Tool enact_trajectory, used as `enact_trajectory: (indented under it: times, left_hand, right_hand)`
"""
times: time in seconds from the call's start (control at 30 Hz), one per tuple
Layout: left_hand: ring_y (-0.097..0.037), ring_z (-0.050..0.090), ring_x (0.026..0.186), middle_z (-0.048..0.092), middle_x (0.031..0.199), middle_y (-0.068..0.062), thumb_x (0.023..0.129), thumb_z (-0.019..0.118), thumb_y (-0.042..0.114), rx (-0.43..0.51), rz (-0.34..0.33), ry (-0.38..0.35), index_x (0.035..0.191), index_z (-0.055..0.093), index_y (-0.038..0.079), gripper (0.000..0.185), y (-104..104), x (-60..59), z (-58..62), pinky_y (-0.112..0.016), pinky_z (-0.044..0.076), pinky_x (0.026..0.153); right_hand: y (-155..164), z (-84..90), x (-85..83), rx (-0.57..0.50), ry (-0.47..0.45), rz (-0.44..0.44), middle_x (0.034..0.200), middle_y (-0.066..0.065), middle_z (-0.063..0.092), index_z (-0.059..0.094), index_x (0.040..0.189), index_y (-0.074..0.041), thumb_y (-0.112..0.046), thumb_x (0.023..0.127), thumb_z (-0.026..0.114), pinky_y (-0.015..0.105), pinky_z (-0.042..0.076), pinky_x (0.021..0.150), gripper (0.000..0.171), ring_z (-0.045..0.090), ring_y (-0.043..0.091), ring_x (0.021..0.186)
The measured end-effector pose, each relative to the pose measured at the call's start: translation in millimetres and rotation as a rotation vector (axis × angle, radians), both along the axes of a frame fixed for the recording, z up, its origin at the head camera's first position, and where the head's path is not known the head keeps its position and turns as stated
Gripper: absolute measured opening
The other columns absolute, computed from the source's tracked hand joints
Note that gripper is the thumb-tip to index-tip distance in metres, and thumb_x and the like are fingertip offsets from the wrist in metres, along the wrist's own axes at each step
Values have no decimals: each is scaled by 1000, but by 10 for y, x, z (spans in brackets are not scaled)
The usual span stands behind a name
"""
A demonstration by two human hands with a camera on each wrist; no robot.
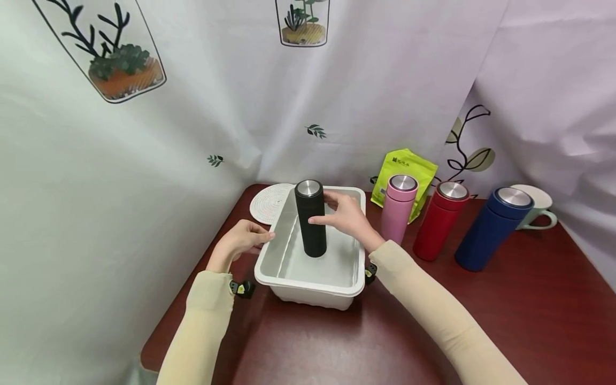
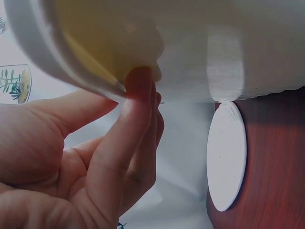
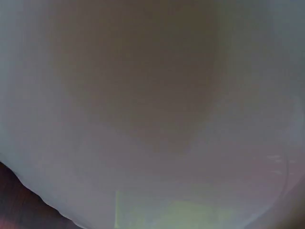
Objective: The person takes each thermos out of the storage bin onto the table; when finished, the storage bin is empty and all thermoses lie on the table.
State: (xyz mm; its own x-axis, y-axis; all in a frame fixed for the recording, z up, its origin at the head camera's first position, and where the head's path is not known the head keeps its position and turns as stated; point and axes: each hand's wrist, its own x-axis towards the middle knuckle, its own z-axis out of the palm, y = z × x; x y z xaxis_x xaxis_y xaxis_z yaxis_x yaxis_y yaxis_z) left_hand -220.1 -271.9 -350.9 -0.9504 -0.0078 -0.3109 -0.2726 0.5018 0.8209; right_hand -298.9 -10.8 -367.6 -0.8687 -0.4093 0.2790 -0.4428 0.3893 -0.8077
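A black thermos bottle [image 1: 313, 227] with a silver-topped lid stands upright inside a white plastic bin [image 1: 308, 287]. My right hand [image 1: 347, 216] grips its upper part from the right, the thumb across the near side. At the bin's left rim, my left hand [image 1: 244, 239] pinches the edge between thumb and fingers; the left wrist view shows the fingertips [image 2: 139, 83] under the rim. The right wrist view is filled by a blurred pale surface, so that hand does not show there.
Right of the bin stand a pink bottle [image 1: 398, 211], a red bottle [image 1: 439, 222] and a blue bottle [image 1: 492, 230]. A lime-green pouch [image 1: 423, 168] and a pale green mug [image 1: 534, 211] are behind them. A round white woven mat [image 1: 263, 204] lies at the back left. A printed curtain [image 1: 269, 96] hangs behind the table.
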Motion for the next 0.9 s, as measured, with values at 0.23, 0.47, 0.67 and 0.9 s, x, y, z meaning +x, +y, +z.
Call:
enact_trajectory:
  times: [0.23, 0.47, 0.67, 0.9]
  left_hand:
    - [-19, 69, 77, 69, 96, -16, 94, 67, 15, -2, -4, -1, 108, 67, -12, 31, 25, 10, -10, -37, 61, 75]
    - [-18, 69, 76, 69, 95, -14, 94, 67, 15, -13, 2, 6, 107, 68, -11, 30, 1, 5, 11, -36, 61, 75]
    - [-18, 68, 75, 69, 95, -15, 93, 67, 16, -19, 9, 4, 107, 68, -11, 30, 14, 15, 21, -36, 61, 75]
    - [-18, 69, 76, 68, 94, -14, 93, 67, 14, -1, 17, 5, 107, 67, -12, 29, 34, 29, 13, -38, 61, 75]
  right_hand:
    - [-27, -32, -13, 84, 30, -6, 126, 8, 67, 63, 130, -13, -38, 70, 88, 37, 53, 98, 70, 64, 25, 115]
    - [-77, -16, -42, 142, 43, 1, 118, 8, 70, 67, 125, -12, -40, 71, 87, 37, 55, 94, 63, 67, 23, 109]
    - [-87, -22, -25, 88, 25, 9, 108, 8, 73, 68, 118, -9, -33, 74, 86, 37, 57, 89, 54, 70, 22, 100]
    - [-77, -38, 17, 101, 35, -9, 115, 10, 71, 64, 123, -7, -33, 77, 83, 36, 57, 91, 57, 69, 26, 106]
